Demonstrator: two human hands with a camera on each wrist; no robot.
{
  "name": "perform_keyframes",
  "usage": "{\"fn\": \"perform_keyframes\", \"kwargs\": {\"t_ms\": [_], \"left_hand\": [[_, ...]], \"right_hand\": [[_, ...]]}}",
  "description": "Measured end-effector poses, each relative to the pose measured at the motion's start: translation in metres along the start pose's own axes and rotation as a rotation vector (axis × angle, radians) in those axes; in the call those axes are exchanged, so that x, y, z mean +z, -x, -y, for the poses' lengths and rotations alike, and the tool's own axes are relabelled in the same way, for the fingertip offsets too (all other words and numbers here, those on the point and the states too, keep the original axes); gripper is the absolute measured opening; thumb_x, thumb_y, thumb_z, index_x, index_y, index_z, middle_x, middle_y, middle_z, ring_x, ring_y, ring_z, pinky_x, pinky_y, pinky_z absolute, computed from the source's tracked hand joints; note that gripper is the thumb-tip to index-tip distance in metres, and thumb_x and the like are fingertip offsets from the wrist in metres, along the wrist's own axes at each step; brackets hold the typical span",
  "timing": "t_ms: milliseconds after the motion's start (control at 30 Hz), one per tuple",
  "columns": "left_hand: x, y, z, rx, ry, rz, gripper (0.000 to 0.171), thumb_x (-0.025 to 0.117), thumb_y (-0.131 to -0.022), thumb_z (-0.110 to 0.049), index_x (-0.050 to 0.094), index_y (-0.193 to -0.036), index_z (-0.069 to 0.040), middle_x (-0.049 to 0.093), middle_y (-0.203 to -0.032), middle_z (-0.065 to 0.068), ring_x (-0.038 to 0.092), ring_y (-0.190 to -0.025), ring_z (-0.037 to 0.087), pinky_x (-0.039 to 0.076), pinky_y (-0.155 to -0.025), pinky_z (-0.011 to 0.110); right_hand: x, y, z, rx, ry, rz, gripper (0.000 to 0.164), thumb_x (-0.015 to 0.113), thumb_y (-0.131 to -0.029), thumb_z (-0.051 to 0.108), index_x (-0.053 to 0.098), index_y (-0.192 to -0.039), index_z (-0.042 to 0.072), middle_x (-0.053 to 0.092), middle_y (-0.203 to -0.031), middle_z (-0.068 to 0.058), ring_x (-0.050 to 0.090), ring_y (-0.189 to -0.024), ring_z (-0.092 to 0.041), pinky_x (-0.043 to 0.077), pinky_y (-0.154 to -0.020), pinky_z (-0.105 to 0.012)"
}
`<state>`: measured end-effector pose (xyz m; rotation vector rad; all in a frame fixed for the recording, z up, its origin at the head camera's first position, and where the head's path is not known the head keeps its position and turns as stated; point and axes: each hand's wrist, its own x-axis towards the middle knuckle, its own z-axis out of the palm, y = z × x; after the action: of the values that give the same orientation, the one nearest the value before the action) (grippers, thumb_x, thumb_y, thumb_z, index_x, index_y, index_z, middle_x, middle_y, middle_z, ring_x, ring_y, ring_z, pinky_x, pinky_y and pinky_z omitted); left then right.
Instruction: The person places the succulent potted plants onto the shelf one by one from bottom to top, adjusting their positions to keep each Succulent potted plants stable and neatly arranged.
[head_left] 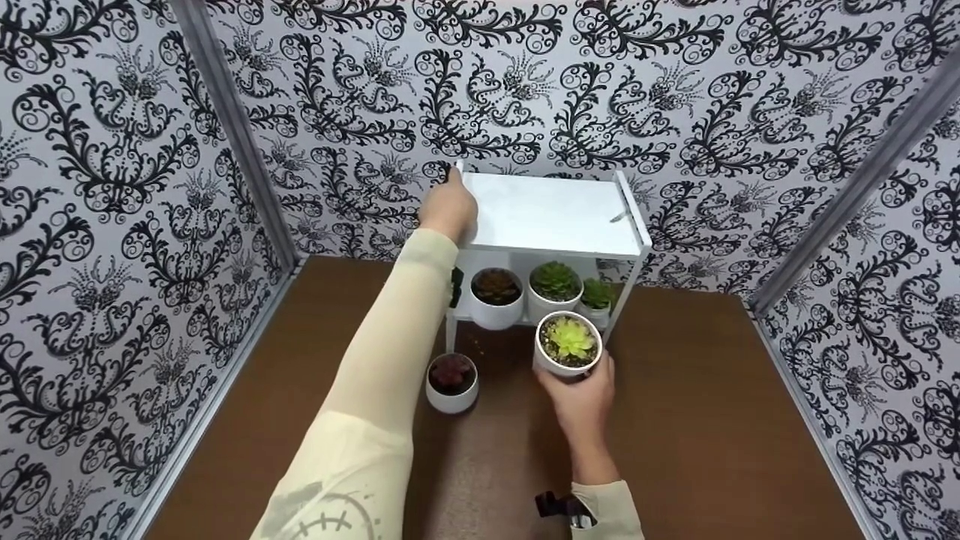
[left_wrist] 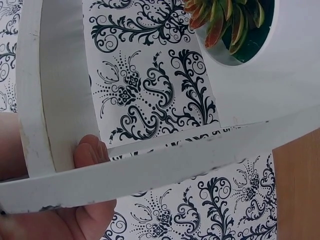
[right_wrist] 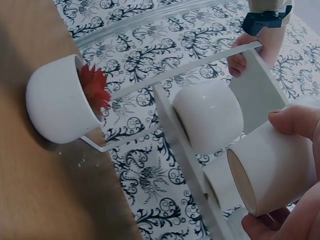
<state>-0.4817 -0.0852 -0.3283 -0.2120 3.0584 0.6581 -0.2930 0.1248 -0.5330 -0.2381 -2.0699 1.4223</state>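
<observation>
My left hand grips the top left corner of a small white two-tier shelf. In the left wrist view its fingers curl round the white frame. My right hand holds a bright yellow-green succulent in a white pot, in front of the lower tier. The right wrist view shows the thumb and fingers round this pot, its base turned to the camera. On the lower tier stand a dark brownish succulent, a green succulent and a smaller green one, all in white pots.
A red succulent in a rounded white pot stands on the brown table, by the shelf's front left leg. Crumbs of soil lie near it. Black-and-white patterned walls with grey corner posts enclose the back and sides.
</observation>
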Motion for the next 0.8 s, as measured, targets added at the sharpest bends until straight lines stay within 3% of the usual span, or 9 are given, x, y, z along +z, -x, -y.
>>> {"fn": "perform_keyframes", "kwargs": {"t_ms": [267,800], "left_hand": [[0.002,0.001,0.001,0.036,-0.005,-0.03,0.086,0.056,-0.099,-0.003,0.01,-0.171,-0.004,0.065,-0.143,0.024,0.071,-0.108,0.034,0.065,-0.09,0.044],[0.002,0.0,0.003,0.036,0.001,-0.011,0.087,0.055,-0.099,-0.002,0.007,-0.171,-0.004,0.061,-0.15,0.023,0.069,-0.116,0.034,0.063,-0.095,0.043]], "right_hand": [[-0.008,-0.007,0.008,0.005,-0.05,-0.006,0.088,0.101,-0.062,0.013,0.062,-0.138,-0.004,0.063,-0.127,-0.022,0.059,-0.125,-0.038,0.046,-0.112,-0.05],[-0.021,-0.027,0.023,-0.025,-0.05,-0.041,0.087,0.102,-0.061,0.012,0.064,-0.137,-0.003,0.065,-0.126,-0.021,0.061,-0.123,-0.036,0.046,-0.114,-0.048]]}}
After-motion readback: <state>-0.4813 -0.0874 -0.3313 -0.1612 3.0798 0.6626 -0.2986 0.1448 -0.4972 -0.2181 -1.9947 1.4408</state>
